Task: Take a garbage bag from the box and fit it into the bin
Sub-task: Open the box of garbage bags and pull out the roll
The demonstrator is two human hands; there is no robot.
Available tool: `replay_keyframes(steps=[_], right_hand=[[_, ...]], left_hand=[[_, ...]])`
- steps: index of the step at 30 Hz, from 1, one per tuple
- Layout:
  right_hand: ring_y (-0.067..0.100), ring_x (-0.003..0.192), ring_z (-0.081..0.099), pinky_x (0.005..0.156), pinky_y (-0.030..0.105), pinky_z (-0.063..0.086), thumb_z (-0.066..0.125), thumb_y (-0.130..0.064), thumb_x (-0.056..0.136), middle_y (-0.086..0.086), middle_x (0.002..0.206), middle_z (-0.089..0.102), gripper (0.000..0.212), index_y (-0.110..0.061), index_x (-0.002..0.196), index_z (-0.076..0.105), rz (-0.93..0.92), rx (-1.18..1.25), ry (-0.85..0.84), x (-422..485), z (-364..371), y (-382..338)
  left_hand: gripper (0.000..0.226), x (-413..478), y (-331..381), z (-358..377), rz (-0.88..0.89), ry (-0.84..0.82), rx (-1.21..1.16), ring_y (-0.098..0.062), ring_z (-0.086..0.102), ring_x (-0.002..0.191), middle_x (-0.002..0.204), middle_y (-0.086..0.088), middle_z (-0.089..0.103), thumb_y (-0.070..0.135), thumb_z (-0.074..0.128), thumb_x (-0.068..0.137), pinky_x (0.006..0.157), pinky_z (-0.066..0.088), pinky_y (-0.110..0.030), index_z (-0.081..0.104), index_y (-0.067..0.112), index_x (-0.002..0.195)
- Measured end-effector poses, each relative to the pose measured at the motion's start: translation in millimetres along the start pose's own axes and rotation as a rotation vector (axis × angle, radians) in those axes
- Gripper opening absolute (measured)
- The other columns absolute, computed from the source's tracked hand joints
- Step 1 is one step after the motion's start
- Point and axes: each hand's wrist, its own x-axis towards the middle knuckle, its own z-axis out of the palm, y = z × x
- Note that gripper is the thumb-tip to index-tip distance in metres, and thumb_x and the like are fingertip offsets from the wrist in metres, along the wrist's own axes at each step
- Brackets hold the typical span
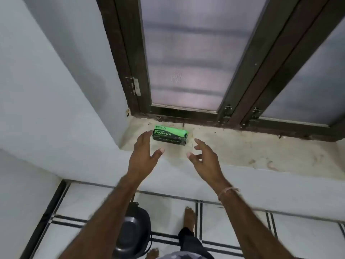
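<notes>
A green and black garbage bag box [169, 135] lies on a dusty stone window sill [233, 148], close to the window frame. My left hand [144, 153] hovers just left of and below the box, fingers spread, its fingertips near the box's left end. My right hand [202, 156] is open a little to the right of and below the box, apart from it. Neither hand holds anything. A black bin [133, 234] stands on the floor below, partly hidden by my left forearm.
A dark-framed window with frosted panes [186, 53] rises behind the sill. A grey wall [46, 90] closes in on the left. My bare feet stand on the white tiled floor [242, 230] with black lines, beside the bin.
</notes>
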Motion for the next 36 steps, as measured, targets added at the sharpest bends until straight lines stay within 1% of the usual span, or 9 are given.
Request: replay_keyframes(steps=[6,13,18,23,27,29,31,33,36], right_hand=[[0.026,0.122,0.061,0.103,0.036,0.051,0.073,-0.029,0.096,0.012,0.139,0.057,0.075,-0.018,0.160,0.036,-0.011,-0.073,-0.209,78.6,5.9,12.0],[0.011,0.098,0.058,0.075,-0.004,0.036,0.083,-0.031,0.086,0.002,0.120,0.058,0.055,-0.020,0.134,0.060,-0.090,-0.081,-0.220,113.3,14.6,23.5],[0.013,0.096,0.065,0.081,0.026,0.057,0.089,-0.030,0.078,-0.005,0.111,0.062,0.046,-0.028,0.112,0.059,-0.100,0.074,-0.223,115.2,6.8,28.6],[0.011,0.098,0.066,0.076,0.025,0.057,0.088,-0.026,0.080,-0.006,0.108,0.062,0.037,-0.028,0.098,0.056,-0.178,0.177,-0.246,113.4,-9.3,14.4],[0.013,0.084,0.057,0.078,0.029,0.056,0.083,-0.009,0.085,-0.006,0.090,0.056,0.029,-0.018,0.090,0.056,-0.052,0.493,-0.343,118.5,-29.7,2.1],[0.022,0.090,0.062,0.086,0.036,0.060,0.078,-0.002,0.089,-0.003,0.100,0.063,0.021,-0.014,0.097,0.063,0.021,0.622,-0.392,118.1,-37.0,-3.2],[0.024,0.110,0.065,0.099,0.041,0.058,0.080,-0.004,0.088,-0.002,0.122,0.066,0.026,-0.015,0.110,0.070,-0.009,0.487,-0.341,114.6,-38.3,-11.2],[0.016,0.124,0.057,0.104,0.030,0.050,0.084,-0.011,0.085,-0.003,0.129,0.059,0.037,-0.019,0.119,0.072,-0.161,0.244,-0.210,109.3,-36.8,-17.3],[0.011,0.113,0.057,0.093,0.016,0.043,0.083,-0.020,0.085,-0.011,0.117,0.063,0.029,-0.021,0.113,0.074,-0.403,0.115,-0.074,101.1,-33.3,-25.4]], left_hand=[[0.082,69.8,4.0,27.3,-0.058,-0.171,0.177,-0.033,0.026,0.153,0.173,-0.009,0.018,0.034,0.071,0.097,0.116,0.038,-0.051,0.024,0.031,0.164],[0.063,91.2,0.4,44.4,-0.140,-0.104,0.125,-0.032,0.048,0.128,0.138,-0.011,0.044,0.029,0.083,0.083,0.101,0.052,-0.045,0.058,0.025,0.141],[0.059,75.9,0.4,39.9,-0.098,-0.043,-0.014,-0.018,0.058,0.114,0.130,-0.001,0.051,0.043,0.074,0.079,0.091,0.049,-0.028,0.064,0.020,0.132],[0.053,57.8,1.7,36.3,-0.088,0.072,-0.187,0.007,0.057,0.108,0.122,-0.002,0.055,0.041,0.076,0.080,0.087,0.042,-0.005,0.064,0.021,0.127],[0.050,45.3,-5.1,24.2,-0.207,0.074,-0.574,-0.011,0.065,0.109,0.123,-0.003,0.065,0.031,0.081,0.081,0.091,0.057,-0.028,0.064,0.025,0.128],[0.055,40.8,-8.9,17.5,-0.254,0.023,-0.744,-0.015,0.068,0.105,0.119,-0.004,0.070,0.036,0.083,0.080,0.089,0.062,-0.040,0.061,0.021,0.129],[0.058,38.3,-10.8,12.9,-0.260,-0.011,-0.823,-0.018,0.070,0.105,0.116,-0.004,0.072,0.040,0.086,0.079,0.091,0.062,-0.042,0.061,0.021,0.127],[0.063,37.0,-10.5,9.9,-0.261,-0.025,-0.857,-0.020,0.070,0.106,0.116,-0.005,0.071,0.045,0.089,0.076,0.092,0.062,-0.041,0.061,0.020,0.127],[0.064,35.1,-9.5,3.8,-0.250,-0.021,-0.850,-0.019,0.069,0.107,0.116,-0.005,0.071,0.048,0.088,0.076,0.090,0.061,-0.036,0.062,0.022,0.128]])
